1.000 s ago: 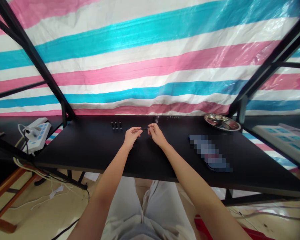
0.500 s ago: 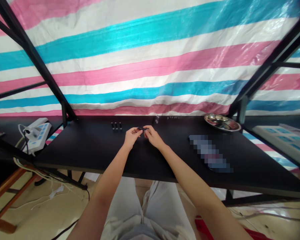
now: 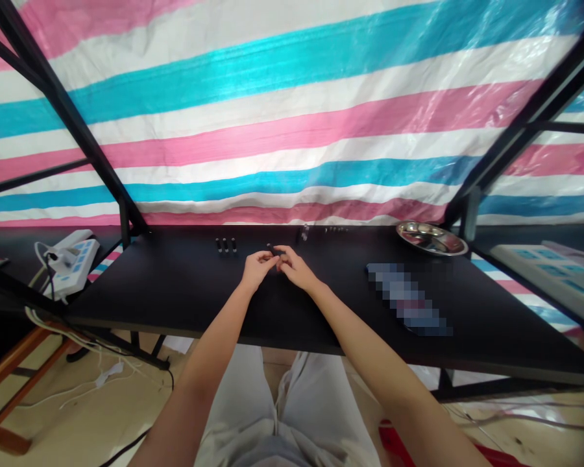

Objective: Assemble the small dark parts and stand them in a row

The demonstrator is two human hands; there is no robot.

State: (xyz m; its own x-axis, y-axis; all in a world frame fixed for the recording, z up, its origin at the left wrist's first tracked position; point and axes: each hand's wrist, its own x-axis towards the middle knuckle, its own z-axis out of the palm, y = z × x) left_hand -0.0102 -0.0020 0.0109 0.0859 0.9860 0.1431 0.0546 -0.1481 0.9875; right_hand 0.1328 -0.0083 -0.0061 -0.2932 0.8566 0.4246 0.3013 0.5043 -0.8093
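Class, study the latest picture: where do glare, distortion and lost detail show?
Head view throughout: bright glare streaks the striped sheet at upper right; reflections gleam on the metal plate; the black posts splay outward, suggesting wide-angle stretch; pixel blocks cover an item on the table; the small dark piece at the right hand is too indistinct to identify.

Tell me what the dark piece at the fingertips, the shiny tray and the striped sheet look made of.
Dark piece: possibly plastic or coated metal; too small and partly covered to tell its finish.
Shiny tray: polished metal, likely stainless steel, given its mirror-like reflections.
Striped sheet: probably thin, glossy plastic, judging by creases and glare.
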